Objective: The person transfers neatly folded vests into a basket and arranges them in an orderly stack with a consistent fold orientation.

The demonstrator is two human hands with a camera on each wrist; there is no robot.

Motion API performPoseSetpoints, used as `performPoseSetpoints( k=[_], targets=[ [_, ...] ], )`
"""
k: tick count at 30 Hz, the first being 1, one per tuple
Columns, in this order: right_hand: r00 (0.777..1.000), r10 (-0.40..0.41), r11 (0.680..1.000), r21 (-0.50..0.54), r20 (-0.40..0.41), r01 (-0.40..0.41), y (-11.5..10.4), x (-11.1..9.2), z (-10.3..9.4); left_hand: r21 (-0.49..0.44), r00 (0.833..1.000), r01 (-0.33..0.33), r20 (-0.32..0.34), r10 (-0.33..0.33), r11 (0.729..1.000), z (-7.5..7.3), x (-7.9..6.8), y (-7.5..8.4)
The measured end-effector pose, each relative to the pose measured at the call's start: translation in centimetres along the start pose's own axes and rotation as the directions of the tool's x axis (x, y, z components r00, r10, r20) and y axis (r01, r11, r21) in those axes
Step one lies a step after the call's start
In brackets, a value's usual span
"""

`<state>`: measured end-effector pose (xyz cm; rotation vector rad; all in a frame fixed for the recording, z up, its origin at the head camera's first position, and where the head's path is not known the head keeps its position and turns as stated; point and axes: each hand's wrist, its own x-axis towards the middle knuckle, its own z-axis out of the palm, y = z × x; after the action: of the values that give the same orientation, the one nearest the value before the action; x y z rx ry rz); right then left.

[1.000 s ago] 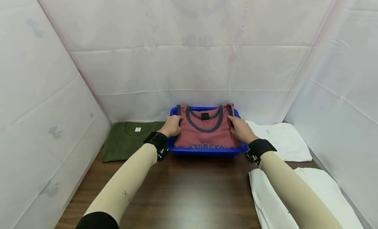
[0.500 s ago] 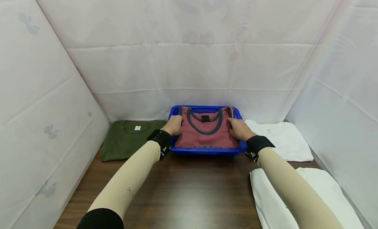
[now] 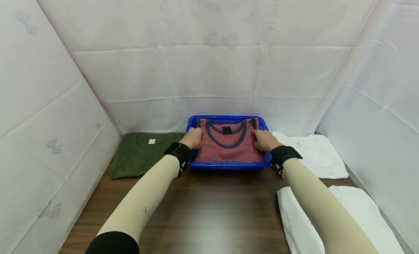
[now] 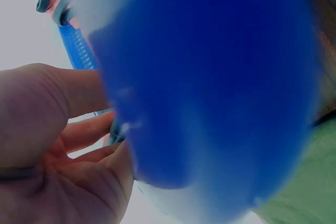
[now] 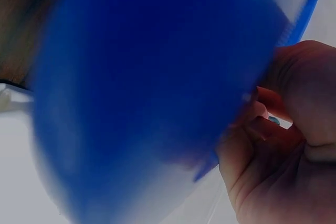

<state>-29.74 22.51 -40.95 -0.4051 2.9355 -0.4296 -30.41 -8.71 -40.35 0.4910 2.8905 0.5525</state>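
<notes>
Folded red shirt (image 3: 229, 154) in blue basket (image 3: 229, 166)

Shirt: dark grey neck trim, black label, lettering partly visible; front up, collar away from me, side edges in my grip. Basket: slotted far wall, upright, around the shirt.

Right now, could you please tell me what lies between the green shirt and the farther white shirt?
In the head view: the blue basket holding the red shirt, plus the left hand and right hand.

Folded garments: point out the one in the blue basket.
The red shirt with the grey neckband; the green shirt lies left of the basket, the white garments right of it.
</notes>
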Motion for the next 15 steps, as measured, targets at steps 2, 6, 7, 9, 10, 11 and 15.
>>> performPoseSetpoints(
  k=[2, 6, 7, 9, 10, 11, 15],
  targets=[
    [1.0, 0.015, 1.0, -0.001, 0.009, -0.015, 0.03, 0.09, -0.02, 0.014, 1.0, 0.005, 0.009, -0.005, 1.0, 0.08, 0.07, 0.12],
    [0.999, 0.028, 1.0, -0.007, 0.03, -0.028, -0.08, 0.05, -0.1, 0.028, 0.999, 0.02, 0.03, -0.021, 0.999, 0.12, 0.0, 0.36],
    [0.999, 0.028, 1.0, -0.01, 0.035, -0.028, -0.13, 0.02, -0.13, 0.031, 0.999, 0.024, 0.036, -0.025, 0.999, 0.09, -0.03, 0.41],
    [0.999, 0.027, 1.0, -0.017, 0.042, -0.026, -0.25, -0.06, -0.22, 0.039, 0.999, 0.028, 0.042, -0.03, 0.999, 0.03, -0.1, 0.49],
    [0.999, 0.028, 0.999, -0.02, 0.045, -0.027, -0.33, -0.08, -0.27, 0.046, 0.999, 0.028, 0.044, -0.03, 0.999, -0.01, -0.13, 0.51],
    [0.999, 0.027, 0.999, -0.024, 0.046, -0.026, -0.4, -0.1, -0.3, 0.051, 0.998, 0.03, 0.047, -0.032, 0.998, -0.05, -0.14, 0.53],
    [0.999, 0.011, 0.999, -0.041, 0.052, -0.009, -0.6, -0.09, -0.37, 0.072, 0.998, 0.032, 0.06, -0.037, 0.997, -0.16, -0.21, 0.49]
  ],
)
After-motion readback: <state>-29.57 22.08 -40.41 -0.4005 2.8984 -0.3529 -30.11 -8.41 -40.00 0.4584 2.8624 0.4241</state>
